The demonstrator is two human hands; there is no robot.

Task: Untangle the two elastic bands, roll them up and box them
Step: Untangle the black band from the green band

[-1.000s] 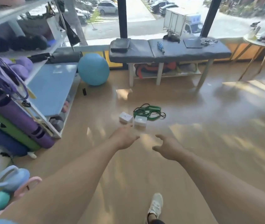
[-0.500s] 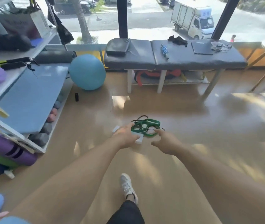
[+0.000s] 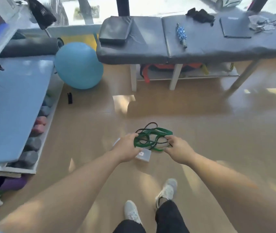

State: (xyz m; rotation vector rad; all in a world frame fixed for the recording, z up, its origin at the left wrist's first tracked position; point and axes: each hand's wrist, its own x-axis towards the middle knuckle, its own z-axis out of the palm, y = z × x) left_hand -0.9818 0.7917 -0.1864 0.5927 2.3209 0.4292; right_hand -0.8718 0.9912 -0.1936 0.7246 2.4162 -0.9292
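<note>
Left hand (image 3: 126, 149) and right hand (image 3: 178, 151) curl onto tangled green band (image 3: 163, 131) and black band (image 3: 148, 125); lift slack, don't tighten knots.

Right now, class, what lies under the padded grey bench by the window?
Under the padded grey bench a low white shelf holds red and orange straps and pale bundled items. The bench top hides the shelf's back, so anything there cannot be seen.
</note>
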